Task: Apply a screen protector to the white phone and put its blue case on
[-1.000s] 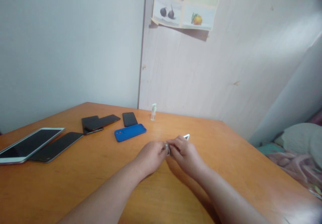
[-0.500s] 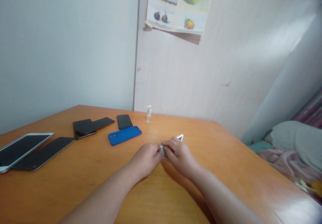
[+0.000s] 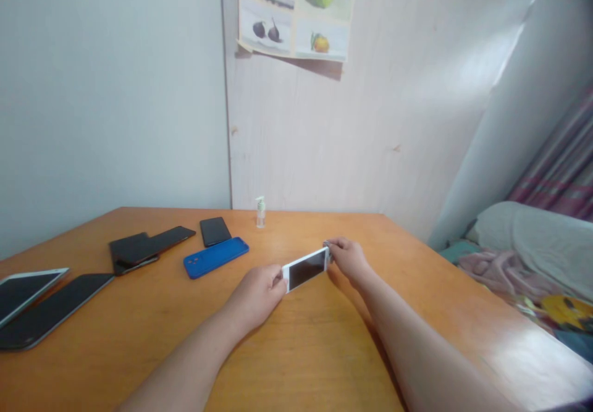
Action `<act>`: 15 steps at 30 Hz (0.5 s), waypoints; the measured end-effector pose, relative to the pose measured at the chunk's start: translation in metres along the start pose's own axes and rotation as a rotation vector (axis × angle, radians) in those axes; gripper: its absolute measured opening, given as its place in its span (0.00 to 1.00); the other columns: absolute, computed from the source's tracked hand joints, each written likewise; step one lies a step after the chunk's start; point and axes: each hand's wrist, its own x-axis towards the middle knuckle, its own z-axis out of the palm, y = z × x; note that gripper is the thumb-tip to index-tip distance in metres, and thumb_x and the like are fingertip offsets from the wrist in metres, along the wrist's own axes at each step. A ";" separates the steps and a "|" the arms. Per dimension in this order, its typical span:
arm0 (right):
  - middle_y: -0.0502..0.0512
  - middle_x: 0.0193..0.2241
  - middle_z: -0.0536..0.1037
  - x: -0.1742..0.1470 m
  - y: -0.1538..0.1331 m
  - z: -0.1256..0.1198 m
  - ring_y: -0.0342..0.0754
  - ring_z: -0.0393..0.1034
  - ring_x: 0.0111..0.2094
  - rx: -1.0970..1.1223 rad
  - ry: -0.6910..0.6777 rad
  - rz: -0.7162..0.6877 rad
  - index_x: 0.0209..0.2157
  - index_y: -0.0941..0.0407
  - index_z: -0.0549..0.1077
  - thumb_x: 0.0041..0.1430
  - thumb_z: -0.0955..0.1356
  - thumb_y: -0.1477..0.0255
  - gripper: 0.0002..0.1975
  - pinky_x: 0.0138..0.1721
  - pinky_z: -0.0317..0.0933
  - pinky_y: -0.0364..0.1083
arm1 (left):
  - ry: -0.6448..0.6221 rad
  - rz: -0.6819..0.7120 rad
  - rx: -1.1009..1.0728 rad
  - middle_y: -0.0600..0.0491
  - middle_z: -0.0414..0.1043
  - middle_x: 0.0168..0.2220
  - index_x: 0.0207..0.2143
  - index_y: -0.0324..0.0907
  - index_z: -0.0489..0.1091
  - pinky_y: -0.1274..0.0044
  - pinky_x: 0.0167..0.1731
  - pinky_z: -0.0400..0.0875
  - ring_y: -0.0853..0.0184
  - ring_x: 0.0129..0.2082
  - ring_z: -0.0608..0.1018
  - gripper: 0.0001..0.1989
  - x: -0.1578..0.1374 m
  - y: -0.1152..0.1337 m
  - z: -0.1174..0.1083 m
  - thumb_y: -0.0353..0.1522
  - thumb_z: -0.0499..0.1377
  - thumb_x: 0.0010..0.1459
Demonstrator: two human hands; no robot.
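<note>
A white smartphone (image 3: 307,270) is tilted up above the table, its dark screen facing me. My left hand (image 3: 259,294) is closed on the phone's left end, thumb over the white border. At the other end, my right hand (image 3: 348,257) has its fingers pinched together. A small greyish thing (image 3: 327,244) shows at those fingertips, beside the phone's right edge; it is too small to make out.
Left on the wooden table (image 3: 296,362) are a blue phone case (image 3: 216,257), a small black phone (image 3: 215,231), two overlapping dark devices (image 3: 155,245), a dark tablet (image 3: 55,310) and a white-framed tablet (image 3: 28,291). A pump bottle (image 3: 260,213) stands near the wall.
My right hand has slid right along the phone, from close by my left hand to the far end, uncovering the screen. The view has turned slightly right.
</note>
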 end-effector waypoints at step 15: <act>0.54 0.36 0.75 -0.065 -0.068 0.035 0.46 0.69 0.40 -0.013 -0.327 -0.598 0.37 0.53 0.77 0.63 0.63 0.78 0.12 0.43 0.61 0.43 | 0.008 -0.126 -0.447 0.57 0.70 0.23 0.31 0.41 0.66 0.80 0.22 0.61 0.69 0.22 0.73 0.07 0.006 -0.013 0.011 0.35 0.55 0.58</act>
